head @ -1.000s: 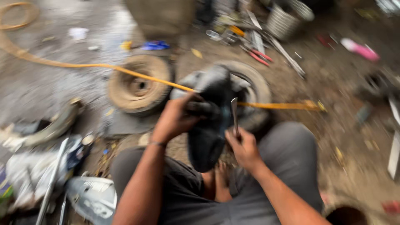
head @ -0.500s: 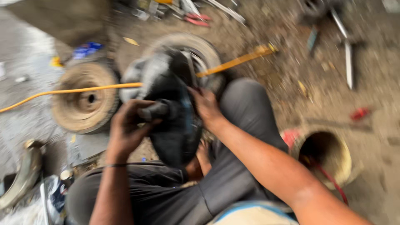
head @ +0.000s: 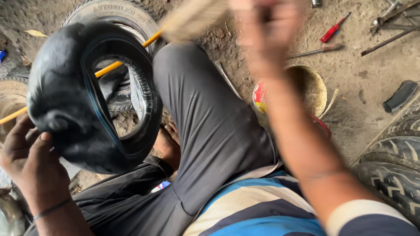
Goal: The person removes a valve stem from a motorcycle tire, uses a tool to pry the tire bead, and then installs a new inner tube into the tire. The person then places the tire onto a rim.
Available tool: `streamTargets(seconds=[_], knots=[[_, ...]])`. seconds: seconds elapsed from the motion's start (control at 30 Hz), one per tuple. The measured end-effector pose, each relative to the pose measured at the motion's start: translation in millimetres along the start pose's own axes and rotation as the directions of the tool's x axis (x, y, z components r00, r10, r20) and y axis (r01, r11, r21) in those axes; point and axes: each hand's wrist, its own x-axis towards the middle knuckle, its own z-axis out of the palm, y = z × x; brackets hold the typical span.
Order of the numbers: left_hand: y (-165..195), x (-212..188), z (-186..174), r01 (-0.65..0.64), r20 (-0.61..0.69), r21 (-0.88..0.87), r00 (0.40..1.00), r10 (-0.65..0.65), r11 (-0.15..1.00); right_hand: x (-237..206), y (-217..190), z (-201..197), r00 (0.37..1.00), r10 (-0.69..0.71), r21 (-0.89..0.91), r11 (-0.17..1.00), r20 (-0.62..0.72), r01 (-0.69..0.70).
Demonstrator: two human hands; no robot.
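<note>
Left hand (head: pixel 30 153) gripping the black rubber tube (head: pixel 83 96), near left, over the knee. Right hand (head: pixel 267 30) lifted far up with a blurred brush (head: pixel 192 15); grip hard to tell. Brushing seemingly not yet begun. Tyre (head: pixel 127 26) lying behind.

Inner tube (head: pixel 70 100) left of knee (head: pixel 192 100); bucket (head: pixel 306 87) right.

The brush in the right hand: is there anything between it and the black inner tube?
Nothing solid shows between them. The blurred right hand holds the brush raised above the bent knee, with open air toward the inner tube, which the left hand grips.
</note>
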Motion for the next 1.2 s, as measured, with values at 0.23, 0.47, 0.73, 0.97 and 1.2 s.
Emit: streamTargets(seconds=[0.23, 0.47, 0.73, 0.97, 1.2], knots=[[-16.7, 4.2, -18.0, -0.11, 0.133, 0.547, 0.99, 0.044, 0.83, -12.7, -36.8, -161.9, 0.896, 0.444, -0.602, 0.717, 0.004, -0.353], [-29.3, 24.8, -43.2, 0.033, -0.089, 0.823, 0.993, 0.071, 0.567, -76.4, 87.9, -159.2, 0.86, 0.511, -0.917, 0.343, 0.0, -0.203], [-16.4, 26.3, -61.5, 0.133, 0.002, 0.613, 0.985, -0.171, 0.779, -142.7, 187.7, -93.4, 0.418, 0.905, -0.931, 0.221, 0.084, -0.292], [-3.2, 22.2, -58.8, 0.066, -0.06, 0.564, 0.997, -0.038, 0.823, -88.5, 187.3, -72.2, 0.549, 0.813, -0.956, 0.283, 0.195, -0.08], [25.0, 20.0, -61.5, -0.16, -0.197, 0.539, 0.931, 0.309, 0.827, 18.9, 206.8, 26.5, 0.715, 0.632, -0.898, 0.439, 0.299, -0.013]])
